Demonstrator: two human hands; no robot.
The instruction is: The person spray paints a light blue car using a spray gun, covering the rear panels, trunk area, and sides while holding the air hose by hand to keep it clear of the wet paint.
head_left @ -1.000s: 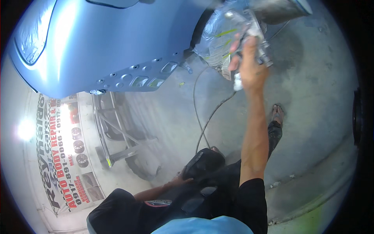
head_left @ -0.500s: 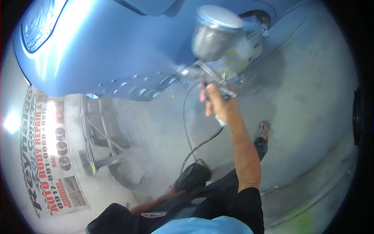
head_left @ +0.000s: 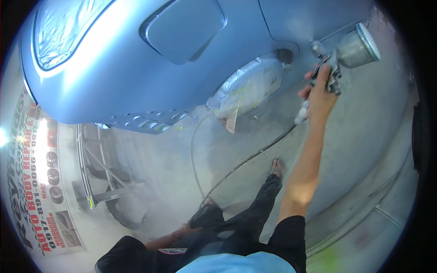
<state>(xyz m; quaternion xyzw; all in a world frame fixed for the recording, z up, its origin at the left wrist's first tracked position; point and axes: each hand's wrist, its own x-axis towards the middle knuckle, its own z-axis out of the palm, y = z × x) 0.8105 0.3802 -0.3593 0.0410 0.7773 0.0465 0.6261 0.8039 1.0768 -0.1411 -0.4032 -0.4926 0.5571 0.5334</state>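
Observation:
My right hand (head_left: pixel 320 88) is wrapped round the handle of a spray gun (head_left: pixel 331 68) with a metal paint cup (head_left: pixel 357 47) on it. The gun's nozzle faces the lower side of a blue car body (head_left: pixel 182 86), a short way off, and a faint haze hangs in front of it. From the handle's base a dark air hose (head_left: pixel 255 158) runs down toward my feet. My left hand (head_left: pixel 187 229) rests at my bent left knee; its fingers blend into the dark trousers and cannot be made out.
Clear film covers the wheel (head_left: pixel 248 88) and the lamp (head_left: pixel 68 32). A fuel flap (head_left: pixel 184 29) shows on the panel. At left stand a metal frame stand (head_left: pixel 107 182), a tyre (head_left: pixel 123 211) and a printed banner (head_left: pixel 41 182). Hoses (head_left: pixel 355 230) lie along the floor at right.
My right hand has carried the spray gun to the right, past the wrapped wheel, and the cup now tips to the right. My view has shifted; my left hand stays by the knee.

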